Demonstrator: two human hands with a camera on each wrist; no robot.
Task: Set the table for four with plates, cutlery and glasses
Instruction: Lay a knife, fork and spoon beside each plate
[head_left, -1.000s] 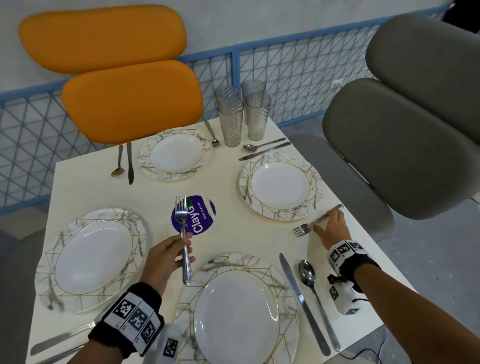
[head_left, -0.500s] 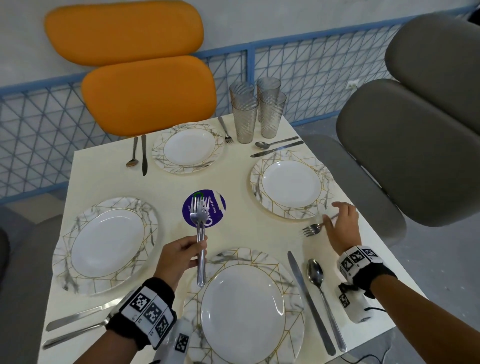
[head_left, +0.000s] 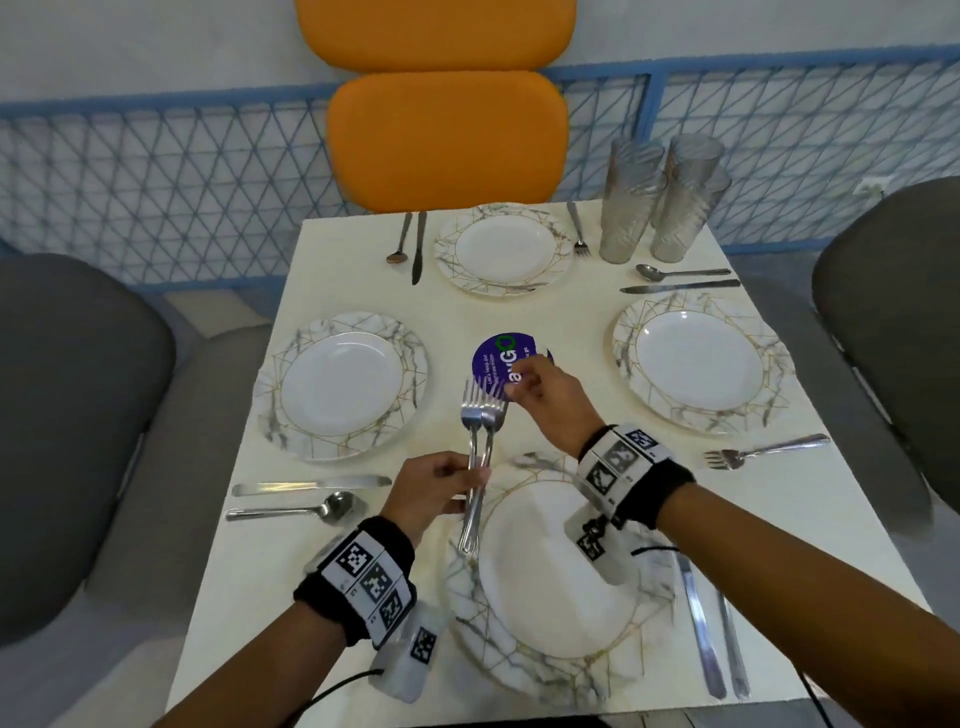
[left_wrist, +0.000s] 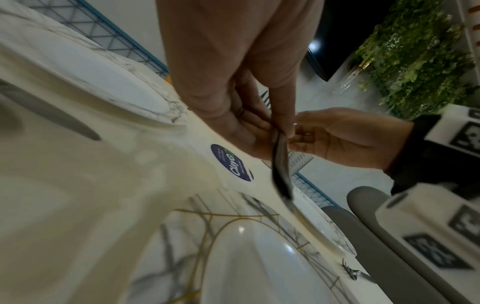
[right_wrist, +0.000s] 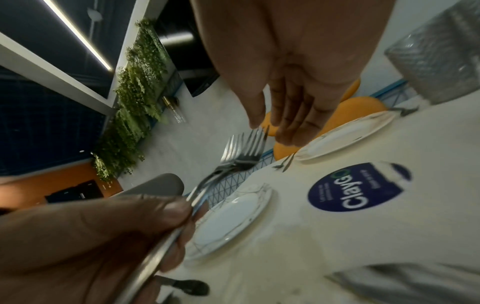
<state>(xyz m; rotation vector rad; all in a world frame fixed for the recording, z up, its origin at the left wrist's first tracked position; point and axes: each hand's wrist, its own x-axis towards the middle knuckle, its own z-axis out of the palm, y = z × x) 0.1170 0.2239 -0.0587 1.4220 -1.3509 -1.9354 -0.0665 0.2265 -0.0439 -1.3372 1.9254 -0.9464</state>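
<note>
Fork-laying step: left hand (head_left: 434, 488) pinches two forks (head_left: 480, 415) by the handles above the surface (head_left: 519, 312); right hand (head_left: 545, 387), fingers relaxed, reaches their tines. Next, presumably: take one, lay it beside a forkless plate (head_left: 340, 384).

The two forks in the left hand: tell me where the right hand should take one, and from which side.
Take the right-hand fork of the two forks at its neck, just below the tines, coming from the right. The left hand already grips both handles mid-length, so only the fanned heads stand free, and the right hand is already beside the tines.
</note>
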